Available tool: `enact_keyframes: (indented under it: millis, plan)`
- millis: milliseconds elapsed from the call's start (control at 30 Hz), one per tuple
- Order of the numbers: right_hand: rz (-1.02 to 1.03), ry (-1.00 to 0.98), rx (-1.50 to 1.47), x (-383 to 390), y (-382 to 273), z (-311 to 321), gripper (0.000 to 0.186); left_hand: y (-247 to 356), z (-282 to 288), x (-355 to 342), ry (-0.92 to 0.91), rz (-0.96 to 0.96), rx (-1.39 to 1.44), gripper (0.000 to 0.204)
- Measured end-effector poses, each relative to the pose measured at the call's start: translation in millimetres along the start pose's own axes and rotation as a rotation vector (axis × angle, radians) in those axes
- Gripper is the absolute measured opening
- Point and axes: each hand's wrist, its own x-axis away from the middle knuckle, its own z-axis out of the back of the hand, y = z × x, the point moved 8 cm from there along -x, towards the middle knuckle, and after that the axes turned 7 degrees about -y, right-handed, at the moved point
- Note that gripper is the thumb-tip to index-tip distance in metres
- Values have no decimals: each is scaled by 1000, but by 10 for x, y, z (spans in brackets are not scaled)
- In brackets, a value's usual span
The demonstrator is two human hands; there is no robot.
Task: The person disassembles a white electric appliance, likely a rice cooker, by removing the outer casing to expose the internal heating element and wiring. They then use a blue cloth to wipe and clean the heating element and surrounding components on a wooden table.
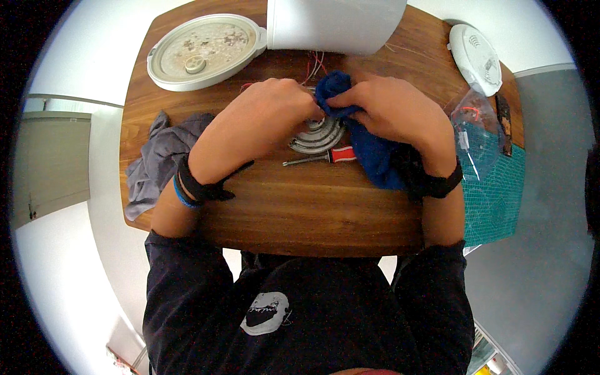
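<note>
Over wooden table (300, 215); right fingers (344, 98) pinch blue cloth (374, 152); left fingers (306, 101) near ringed disc (319, 140), grip unclear

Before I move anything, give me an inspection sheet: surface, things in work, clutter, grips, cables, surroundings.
Surface: brown wood table; green mat on its right.
Things in work: ringed metal plate under the hands, partly hidden; blue cloth; screwdriver lying just nearer the person than the plate.
Clutter: grey cloth at left; stained lid and white housing at the far side; white panel, clear bag at right.
Grips: right pinches the blue cloth; left is over the plate, fingertips unclear.
Cables: red and white wires near the housing; ends hidden.
Surroundings: grey-green panel far left.
</note>
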Motion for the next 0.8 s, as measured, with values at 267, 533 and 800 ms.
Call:
enact_keyframes:
  millis: [267,533,800]
  plan:
    - [37,-34,-34,-9,10,-33,37,57,50,49,78,11,-54,31]
    - [47,-12,-6,53,24,47,38,146,72,47,52,22,-145,42]
    - [37,-36,-10,-74,-21,-81,40,175,111,52,81,27,-97,40]
